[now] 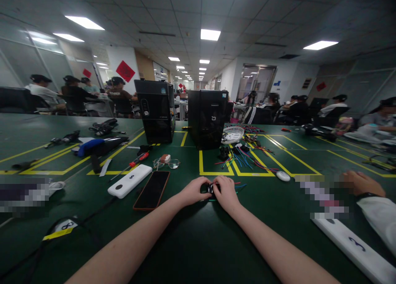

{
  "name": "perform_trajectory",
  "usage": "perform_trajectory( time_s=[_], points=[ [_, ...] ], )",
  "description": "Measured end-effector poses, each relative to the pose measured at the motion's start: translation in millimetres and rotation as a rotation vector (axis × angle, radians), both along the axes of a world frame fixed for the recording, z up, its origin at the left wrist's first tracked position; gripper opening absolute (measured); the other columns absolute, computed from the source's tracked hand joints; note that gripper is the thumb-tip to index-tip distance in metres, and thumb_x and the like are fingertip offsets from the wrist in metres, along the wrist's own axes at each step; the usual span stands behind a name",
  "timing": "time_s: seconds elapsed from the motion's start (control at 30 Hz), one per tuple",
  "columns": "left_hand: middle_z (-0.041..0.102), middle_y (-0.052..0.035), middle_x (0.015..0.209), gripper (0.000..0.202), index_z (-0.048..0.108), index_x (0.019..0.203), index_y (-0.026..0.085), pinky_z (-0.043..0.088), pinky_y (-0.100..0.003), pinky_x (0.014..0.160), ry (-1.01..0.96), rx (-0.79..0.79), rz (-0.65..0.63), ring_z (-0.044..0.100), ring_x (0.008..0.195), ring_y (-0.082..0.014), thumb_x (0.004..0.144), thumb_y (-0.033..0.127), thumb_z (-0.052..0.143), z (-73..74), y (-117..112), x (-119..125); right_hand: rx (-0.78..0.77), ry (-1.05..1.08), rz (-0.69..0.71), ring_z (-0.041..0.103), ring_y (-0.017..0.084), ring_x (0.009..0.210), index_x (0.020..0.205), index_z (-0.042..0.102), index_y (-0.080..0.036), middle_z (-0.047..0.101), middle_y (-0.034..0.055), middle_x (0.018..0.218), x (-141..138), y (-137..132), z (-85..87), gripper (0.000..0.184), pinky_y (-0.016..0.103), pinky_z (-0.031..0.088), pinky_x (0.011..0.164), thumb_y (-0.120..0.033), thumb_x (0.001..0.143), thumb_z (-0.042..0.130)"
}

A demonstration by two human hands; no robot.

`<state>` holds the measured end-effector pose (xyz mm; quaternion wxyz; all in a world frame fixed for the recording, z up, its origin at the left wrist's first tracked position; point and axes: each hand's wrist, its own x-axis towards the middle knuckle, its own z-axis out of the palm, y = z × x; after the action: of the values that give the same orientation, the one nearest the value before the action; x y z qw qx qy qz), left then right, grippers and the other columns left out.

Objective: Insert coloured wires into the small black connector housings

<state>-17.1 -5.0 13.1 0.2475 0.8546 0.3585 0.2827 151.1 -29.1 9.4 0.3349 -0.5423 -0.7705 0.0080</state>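
My left hand [194, 191] and my right hand [225, 192] meet over the near middle of the green table. Between their fingertips they pinch a small black part [210, 188] with a pale patch on it; fingers hide most of it. Red and blue wires [240, 186] stick out beyond my right hand, and a bit of green shows below the fingers. Whether these wires join the part, I cannot tell. A phone with a dark screen [153, 191] lies left of my left hand. Farther back are black parts with coloured wires [243, 154].
Two black computer towers [206, 119] stand ahead. A white power bank marked 8 [130, 181], glasses [167, 163] and a screwdriver [134, 162] lie left. Right are a white mouse [283, 176], a white basket [232, 134] and another person's hand [363, 184].
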Motion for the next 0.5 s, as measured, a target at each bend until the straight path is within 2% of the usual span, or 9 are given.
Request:
perform_trajectory(
  time_s=[0.33,0.5],
  points=[
    [0.061,-0.0054,0.097,0.033,0.059,0.100,0.016,0.043,-0.029,0.081,0.003,0.008,-0.005,0.056,0.090,-0.0200,0.069,0.025,0.068,-4.6,4.0,0.1,-0.036,0.036,-0.039,0.050,0.018,0.084,0.076,0.051,-0.019,0.057,0.0017,0.079,-1.4,0.7,-1.7,0.007,0.034,0.029,0.082,-0.017,0.079,0.044],
    [0.063,-0.0053,0.095,0.032,0.061,0.097,0.015,0.044,-0.029,0.080,-0.015,-0.005,-0.001,0.057,0.088,-0.0199,0.068,0.025,0.069,-6.1,5.0,-0.2,-0.003,-0.042,0.023,0.050,0.019,0.087,0.079,0.054,-0.020,0.058,0.0026,0.083,1.1,-0.9,3.4,0.006,0.035,0.029,0.084,-0.019,0.079,0.048]
  ],
)
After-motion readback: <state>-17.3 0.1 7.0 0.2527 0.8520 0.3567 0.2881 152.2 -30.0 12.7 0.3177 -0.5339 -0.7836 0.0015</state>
